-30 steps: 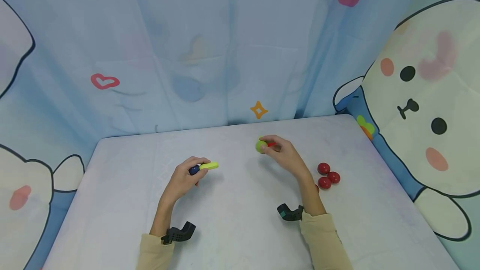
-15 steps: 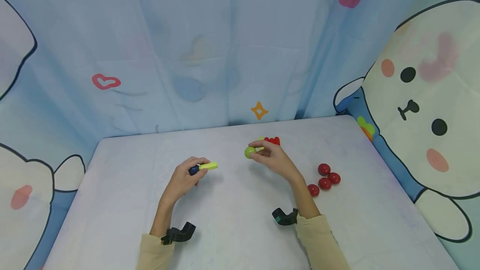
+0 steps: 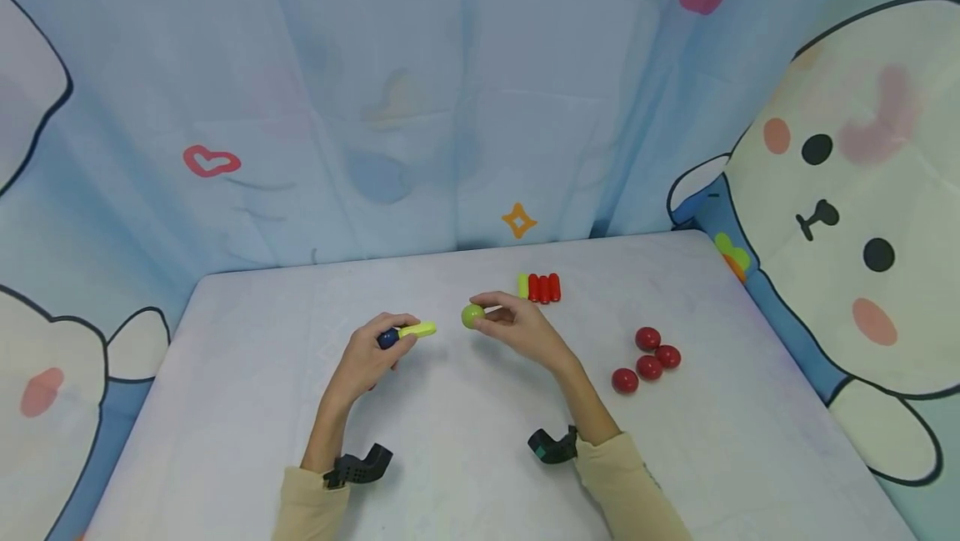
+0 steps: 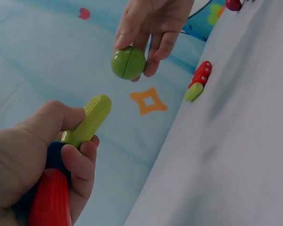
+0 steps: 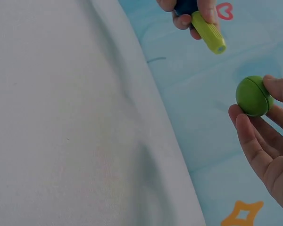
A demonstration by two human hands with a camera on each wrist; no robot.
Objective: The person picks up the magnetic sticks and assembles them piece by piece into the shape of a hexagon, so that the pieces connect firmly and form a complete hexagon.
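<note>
My left hand (image 3: pixel 362 364) grips a joined piece: a dark blue ball (image 3: pixel 387 339) with a ribbed yellow-green stick (image 4: pixel 92 120) and a ribbed red stick (image 4: pixel 51 200) standing out of it. Thumb and fingertips close round the yellow-green stick near the ball; much of the ball is hidden by the hand. My right hand (image 3: pixel 523 331) pinches a green ball (image 5: pixel 253 96), with a seam round its middle, between thumb and fingertips. The green ball is held above the table, a short gap to the right of the yellow-green stick's free end, which shows a small hole.
On the white-covered table (image 3: pixel 225 408), one yellow-green stick (image 3: pixel 522 286) and several red sticks (image 3: pixel 543 288) lie in a row near the back edge. Several red balls (image 3: pixel 648 368) rest together to the right of my right forearm. A blue patterned curtain (image 3: pixel 405 107) hangs behind the table.
My right hand has carried the green ball leftward and slightly nearer, away from the row of sticks, toward the left hand. The left hand has stayed almost still with its joined piece.
</note>
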